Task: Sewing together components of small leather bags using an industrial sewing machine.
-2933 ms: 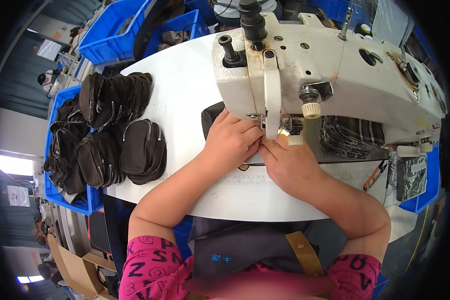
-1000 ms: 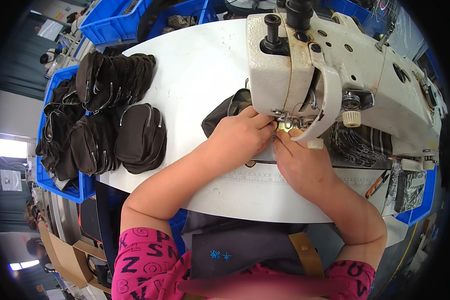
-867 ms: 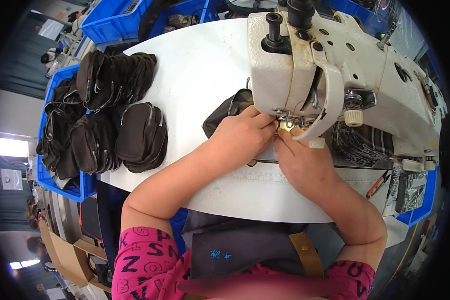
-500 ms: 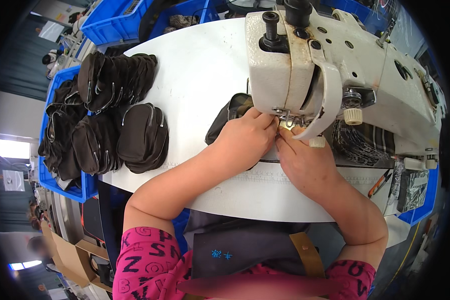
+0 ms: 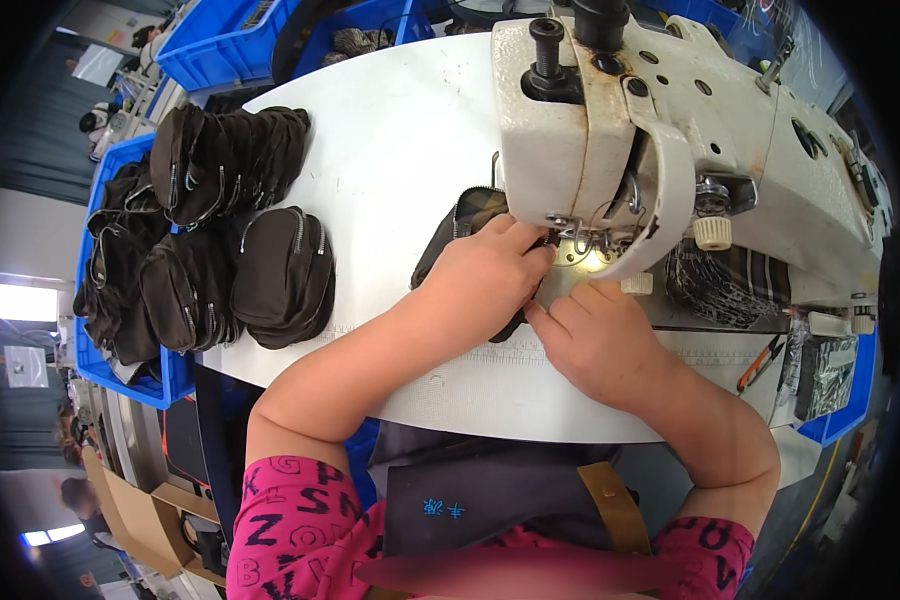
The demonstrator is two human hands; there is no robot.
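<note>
A dark brown zippered pouch (image 5: 436,238) lies on the white table left of the needle area of a white sewing machine (image 5: 540,130). My left hand (image 5: 485,280) grips the pouch, fingers bent over its right side by the presser foot. Much of the pouch is hidden beneath this hand. My right hand (image 5: 605,335) is closed just in front of the lit metal needle plate (image 5: 573,252), its thumb side turned toward the pouch's near edge. Whatever its curled fingers hold, if anything, is hidden.
Stacked dark pouches (image 5: 282,270) stand at the left, several more in a blue crate (image 5: 177,375). Dark strips with frayed threads (image 5: 730,290) lie under the machine arm. Orange-handled thread snips (image 5: 760,363) rest at the right. Blue bins (image 5: 215,45) stand behind.
My right hand has drawn back from the needle area toward me, baring the needle plate. A loop of thread now shows by the needle. My left hand stays on the pouch, shifted slightly.
</note>
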